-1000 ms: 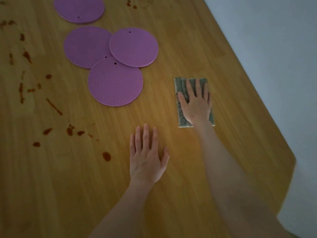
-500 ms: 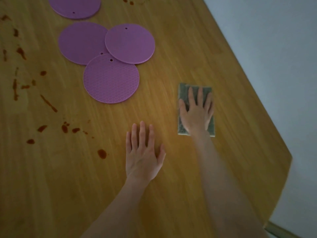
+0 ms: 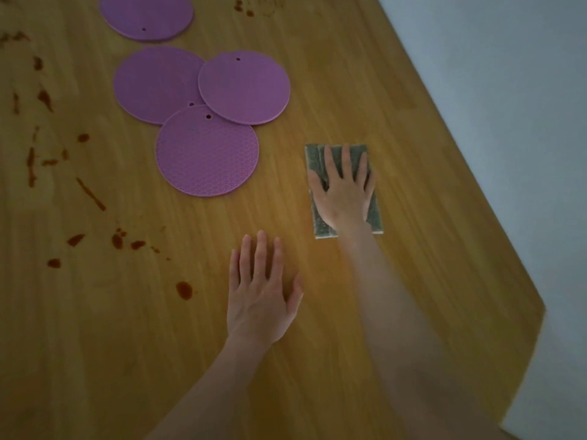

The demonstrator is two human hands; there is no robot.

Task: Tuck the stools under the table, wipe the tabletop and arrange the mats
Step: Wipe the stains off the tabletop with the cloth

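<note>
Your right hand presses flat on a grey-green rectangular sponge near the right edge of the wooden tabletop, long axis pointing away from you. Your left hand, flat and empty, lies nearer the red-brown stains toward the left edge.

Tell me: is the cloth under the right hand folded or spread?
Folded: the cloth forms a small rectangle with layered edges.

Wood tabletop, yellow-brown. On it: 3 round purple mats overlapping nr centre, 4th mat apart at far edge of view. Grey-green scrub pad flat, R of mats. Red-brown stains spattered over L side. L hand palm-down on wood nr pad.
</note>
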